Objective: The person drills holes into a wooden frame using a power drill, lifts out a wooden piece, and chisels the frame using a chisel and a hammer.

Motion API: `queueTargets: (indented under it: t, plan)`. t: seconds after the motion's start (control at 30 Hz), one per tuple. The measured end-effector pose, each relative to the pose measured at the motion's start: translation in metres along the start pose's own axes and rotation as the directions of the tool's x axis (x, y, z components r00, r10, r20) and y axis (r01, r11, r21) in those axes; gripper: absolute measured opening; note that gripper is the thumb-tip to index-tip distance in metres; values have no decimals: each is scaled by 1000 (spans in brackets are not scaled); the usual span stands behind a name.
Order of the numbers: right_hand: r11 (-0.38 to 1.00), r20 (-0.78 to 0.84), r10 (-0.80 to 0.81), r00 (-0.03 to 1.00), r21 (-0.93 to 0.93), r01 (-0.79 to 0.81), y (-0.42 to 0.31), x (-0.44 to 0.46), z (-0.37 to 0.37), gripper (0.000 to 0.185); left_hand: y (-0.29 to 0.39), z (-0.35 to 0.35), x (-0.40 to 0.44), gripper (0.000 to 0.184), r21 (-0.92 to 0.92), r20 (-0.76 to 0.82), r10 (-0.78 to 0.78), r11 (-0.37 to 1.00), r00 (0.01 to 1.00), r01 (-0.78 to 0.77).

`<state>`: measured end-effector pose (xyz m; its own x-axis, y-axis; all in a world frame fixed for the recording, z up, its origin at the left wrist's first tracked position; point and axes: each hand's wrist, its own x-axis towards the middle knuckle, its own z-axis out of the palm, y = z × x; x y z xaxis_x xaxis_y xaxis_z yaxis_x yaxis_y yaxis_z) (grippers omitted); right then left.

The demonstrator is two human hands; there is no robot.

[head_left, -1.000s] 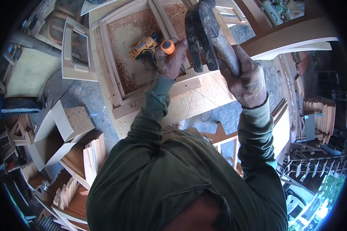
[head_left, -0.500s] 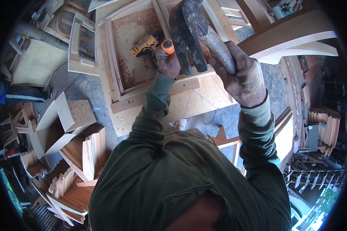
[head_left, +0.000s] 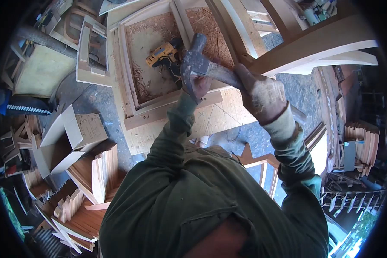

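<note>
My right hand (head_left: pixel 264 93) is closed round the handle of a claw hammer (head_left: pixel 194 62), whose dark, worn head covers part of my left hand (head_left: pixel 202 87). The left hand's fingers are curled at the near rail of a pale wooden frame (head_left: pixel 159 105). Half a second ago an orange-handled tool showed upright in that hand; now the hammer head hides it, and its working end cannot be seen. A yellow and black cordless drill (head_left: pixel 162 55) lies inside the frame, just left of the hammer.
Wood shavings (head_left: pixel 159 21) litter the panel inside the frame. Curved wooden pieces (head_left: pixel 318 43) jut in from the right. At the lower left stand an open cardboard box (head_left: pixel 84 129) and stacked wooden parts (head_left: pixel 103 172). More stacked pieces (head_left: pixel 363 144) stand far right.
The hammer has swung down and away from the camera, its head now over the left hand and the orange handle. My right wrist has tilted; the left hand has shifted slightly right and nearer.
</note>
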<state>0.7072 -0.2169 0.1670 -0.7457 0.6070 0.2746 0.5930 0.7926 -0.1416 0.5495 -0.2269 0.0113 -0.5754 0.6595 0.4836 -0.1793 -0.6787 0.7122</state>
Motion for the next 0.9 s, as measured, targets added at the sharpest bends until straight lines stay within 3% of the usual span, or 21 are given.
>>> queueTargets:
  t: [0.03,0.1,0.13,0.2,0.3,0.33,0.43,0.47,0.5,0.57,0.63,0.7,0.77,0.8,0.9]
  plan:
    - [998,0,7,1000,59,-7,-4,2,-9,28,6,0,0,28,-5,21,-23,1000,1000,23]
    - [987,-79,39,996,161,-26,-12,6,-25,29,17,1,10,27,227,152,15,973,988,-50]
    - [978,-154,56,986,208,-23,-17,7,-33,30,17,2,12,21,224,151,-117,971,982,81]
    - [952,-196,109,974,301,-46,-20,4,-31,30,-9,-13,3,37,447,168,-95,894,981,10]
    - [995,-37,97,995,11,-97,-6,-18,22,26,-12,-19,3,32,223,135,-60,974,989,28]
    - [988,21,112,993,102,-114,-2,-18,31,28,-12,-24,2,28,238,141,-14,971,990,-20]
    - [975,53,81,995,204,-90,-2,-15,22,31,-5,-53,15,10,215,112,-282,943,953,254]
    - [959,67,156,985,229,-168,-5,-14,25,29,-1,-62,28,11,-67,83,-470,877,879,476]
    - [953,14,178,984,245,-176,-5,-13,23,28,-1,-66,41,12,-347,112,-632,699,767,626]
    - [937,-70,230,971,287,-201,-4,-17,22,26,0,-65,46,19,-312,316,-543,715,778,626]
    - [932,-66,271,960,267,-244,-2,-22,17,38,25,-47,46,18,-244,465,-454,759,760,604]
    - [936,-145,247,958,292,-197,-2,-25,13,39,28,-44,43,15,116,396,-290,957,871,265]
    - [937,-140,270,953,267,-226,-9,-23,1,40,50,-48,57,14,6,461,-521,811,718,585]
    - [936,-133,282,950,256,-242,-12,-23,-4,40,55,-51,57,15,-6,461,-566,768,683,641]
    - [940,-161,265,951,264,-218,-20,-20,-10,40,52,-53,57,18,-22,543,-504,791,671,612]
